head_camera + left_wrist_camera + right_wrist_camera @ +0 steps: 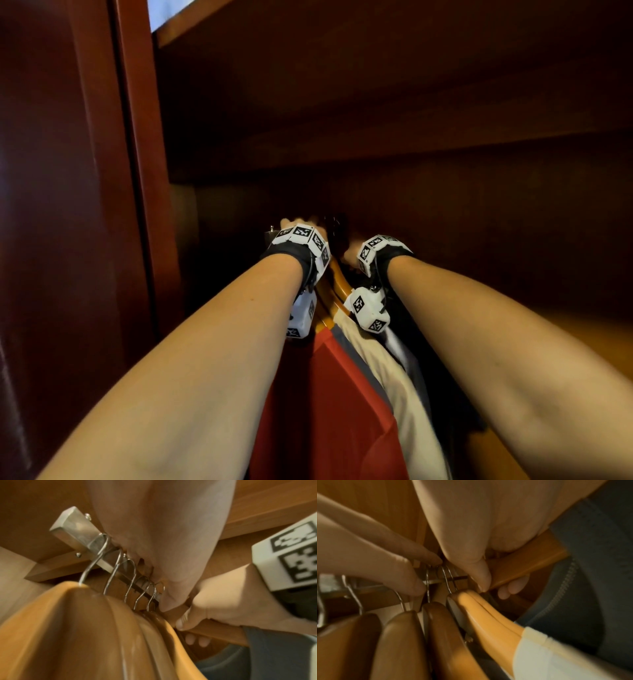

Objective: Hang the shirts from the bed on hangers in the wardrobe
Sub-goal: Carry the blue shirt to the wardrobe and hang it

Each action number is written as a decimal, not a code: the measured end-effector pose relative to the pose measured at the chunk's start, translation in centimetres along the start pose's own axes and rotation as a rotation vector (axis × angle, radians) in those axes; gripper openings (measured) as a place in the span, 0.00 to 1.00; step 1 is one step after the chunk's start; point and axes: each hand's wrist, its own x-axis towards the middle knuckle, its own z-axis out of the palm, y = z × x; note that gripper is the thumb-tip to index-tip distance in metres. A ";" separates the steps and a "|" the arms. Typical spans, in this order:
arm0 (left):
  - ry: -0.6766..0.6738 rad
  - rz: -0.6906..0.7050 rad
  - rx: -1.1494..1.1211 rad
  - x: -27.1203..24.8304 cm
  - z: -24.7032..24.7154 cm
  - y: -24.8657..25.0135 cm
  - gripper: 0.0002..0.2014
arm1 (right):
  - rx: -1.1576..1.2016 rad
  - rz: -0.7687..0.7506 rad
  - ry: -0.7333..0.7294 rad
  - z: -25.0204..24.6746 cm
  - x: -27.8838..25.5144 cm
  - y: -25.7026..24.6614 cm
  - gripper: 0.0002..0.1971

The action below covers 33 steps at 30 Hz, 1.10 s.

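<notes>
Both arms reach up into the wardrobe. My right hand point(496, 586) grips a wooden hanger point(525, 563) by its neck, thumb on top and fingers underneath, and a grey-blue shirt point(590, 574) hangs on it. The same hanger point(219, 630) sits just right of the metal rail point(75, 534). My left hand point(150, 572) lies against the hooks point(130, 574) on the rail, its fingers point(419, 553) stretched out and touching the wire hooks. Several wooden hangers point(85, 628) hang there. In the head view both hands point(298, 226) point(352, 253) are mostly hidden behind the wrist cameras.
A red shirt point(325, 411) and a cream shirt point(387, 370) hang below my arms, with dark clothes to their right. The wardrobe's side panel point(137, 171) stands close on the left. A wooden shelf point(376, 102) runs just above the rail.
</notes>
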 end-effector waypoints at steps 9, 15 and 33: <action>0.015 0.003 0.019 -0.5 -0.2 0.4 0.25 | -0.128 -0.005 -0.094 0.6 -0.1 0.2 0.10; 0.052 0.033 0.029 -0.6 0.1 0.3 0.30 | -0.408 0.032 -0.109 -0.1 -0.9 2.3 0.18; -0.013 0.321 -0.095 -0.8 4.6 5.0 0.31 | 0.316 0.009 -0.131 4.1 -1.7 6.6 0.17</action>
